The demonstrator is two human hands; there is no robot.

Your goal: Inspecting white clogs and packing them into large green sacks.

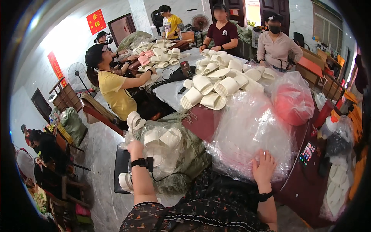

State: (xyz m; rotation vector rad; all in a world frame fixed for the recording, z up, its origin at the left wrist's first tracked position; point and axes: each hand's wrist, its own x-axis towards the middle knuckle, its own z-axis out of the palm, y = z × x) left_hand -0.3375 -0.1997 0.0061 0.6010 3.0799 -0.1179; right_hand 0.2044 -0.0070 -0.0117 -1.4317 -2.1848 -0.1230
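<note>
My left hand (135, 148) is closed on the edge of a clear plastic bag (160, 158) holding white slippers (164, 137); its fingertips are partly hidden. More white slippers (135, 120) stick up just beyond that hand, and another white slipper (125, 181) is below it, by my forearm. The bag rests against a green woven sack (191, 150) with frayed edges. My right hand (264, 166) lies with fingers spread on a thick stack of clear plastic bags (247, 131) on the dark red table (199, 123).
A heap of white slippers (220, 79) covers the table beyond the stack. To its right sits a plastic-wrapped red bundle (293, 102); a lit phone (307, 153) lies nearer. Several people work around the table, including one in yellow (116, 92) at the left. A black stool (121, 166) stands by my left arm.
</note>
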